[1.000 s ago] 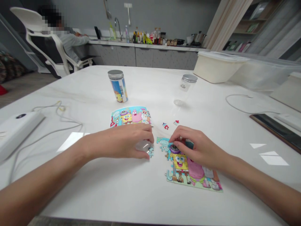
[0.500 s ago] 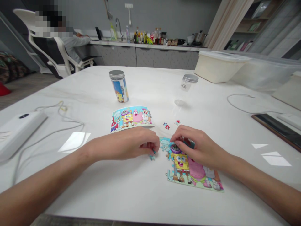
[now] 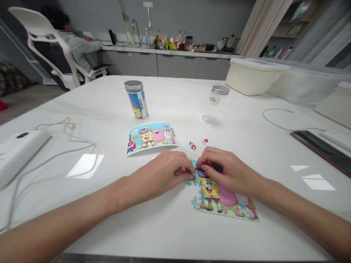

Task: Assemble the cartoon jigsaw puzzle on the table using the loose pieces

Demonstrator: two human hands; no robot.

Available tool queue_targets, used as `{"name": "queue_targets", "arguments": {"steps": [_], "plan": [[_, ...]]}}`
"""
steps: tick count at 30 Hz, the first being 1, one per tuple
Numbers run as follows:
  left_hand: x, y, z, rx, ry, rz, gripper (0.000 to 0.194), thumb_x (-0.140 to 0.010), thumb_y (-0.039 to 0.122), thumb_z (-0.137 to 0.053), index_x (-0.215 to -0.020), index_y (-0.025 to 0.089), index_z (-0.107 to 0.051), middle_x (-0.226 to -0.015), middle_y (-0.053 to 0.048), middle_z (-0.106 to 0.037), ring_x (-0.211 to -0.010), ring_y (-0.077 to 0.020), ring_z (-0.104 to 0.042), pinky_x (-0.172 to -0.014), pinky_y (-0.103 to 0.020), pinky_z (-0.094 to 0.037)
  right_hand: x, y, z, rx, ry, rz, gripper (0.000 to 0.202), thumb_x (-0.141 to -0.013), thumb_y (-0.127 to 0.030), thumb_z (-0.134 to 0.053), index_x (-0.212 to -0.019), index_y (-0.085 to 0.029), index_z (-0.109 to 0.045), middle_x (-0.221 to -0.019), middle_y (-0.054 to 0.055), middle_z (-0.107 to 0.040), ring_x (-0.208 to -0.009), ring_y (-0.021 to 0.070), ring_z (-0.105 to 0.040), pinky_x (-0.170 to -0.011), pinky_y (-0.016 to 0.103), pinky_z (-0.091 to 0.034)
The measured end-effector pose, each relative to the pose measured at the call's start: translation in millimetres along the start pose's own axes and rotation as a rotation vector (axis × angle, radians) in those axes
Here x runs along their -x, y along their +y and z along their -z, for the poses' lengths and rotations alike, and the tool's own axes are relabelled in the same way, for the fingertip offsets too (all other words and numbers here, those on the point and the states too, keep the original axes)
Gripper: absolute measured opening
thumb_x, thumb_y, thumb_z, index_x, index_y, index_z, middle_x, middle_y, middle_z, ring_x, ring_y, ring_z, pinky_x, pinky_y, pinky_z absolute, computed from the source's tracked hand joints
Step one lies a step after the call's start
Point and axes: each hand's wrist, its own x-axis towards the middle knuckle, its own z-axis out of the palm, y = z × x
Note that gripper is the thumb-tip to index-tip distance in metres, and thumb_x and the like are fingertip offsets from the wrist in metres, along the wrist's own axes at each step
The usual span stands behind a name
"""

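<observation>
A partly assembled cartoon puzzle [image 3: 227, 199] lies on the white table, its left edge uneven. My left hand [image 3: 175, 168] pinches a small blue puzzle piece [image 3: 191, 180] at the puzzle's upper left edge. My right hand [image 3: 227, 166] rests over the puzzle's top, thumb and fingertips pressed together near the purple hat; anything between them is hidden. Two loose pieces, one red and blue [image 3: 192, 145] and one red and white [image 3: 205, 141], lie beyond the hands. A curved picture card [image 3: 152, 138] showing the same characters is behind my left hand.
Farther back stand a printed jar [image 3: 137, 100] and a clear jar [image 3: 218, 100]. A white power bank [image 3: 24, 153] with cables is left; a dark phone [image 3: 323, 151] and storage bins [image 3: 255, 76] are right. A person [image 3: 82, 49] sits beyond the table.
My left hand has moved right with the blue piece, from beside the puzzle to its upper left edge. My right hand stays about where it was. The view has shifted slightly.
</observation>
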Motion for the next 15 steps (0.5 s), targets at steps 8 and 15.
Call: {"name": "queue_targets", "arguments": {"steps": [8, 15], "plan": [[5.2, -1.9, 21.7, -0.26, -0.095, -0.221, 0.013, -0.087, 0.013, -0.057, -0.094, 0.02, -0.066, -0.099, -0.003, -0.06, -0.079, -0.0115, -0.055, -0.068, -0.023, -0.041, -1.1, -1.3, 0.5, 0.014, -0.009, -0.004, 0.015, -0.086, -0.01, -0.049, -0.085, -0.018, -0.061, -0.078, 0.0, -0.057, -0.067, 0.0109, -0.051, -0.061, 0.025, -0.04], [5.4, -3.9, 32.4, -0.525, -0.289, -0.399, 0.024, -0.086, 0.013, -0.057, -0.108, 0.022, -0.063, -0.097, -0.004, -0.059, -0.076, -0.0147, -0.052, -0.063, -0.028, -0.037, -0.5, -0.5, 0.5, 0.021, -0.019, -0.003, 0.016, -0.085, -0.009, -0.049, -0.086, -0.019, -0.062, -0.08, 0.001, -0.058, -0.068, 0.011, -0.051, -0.061, 0.025, -0.04]]}}
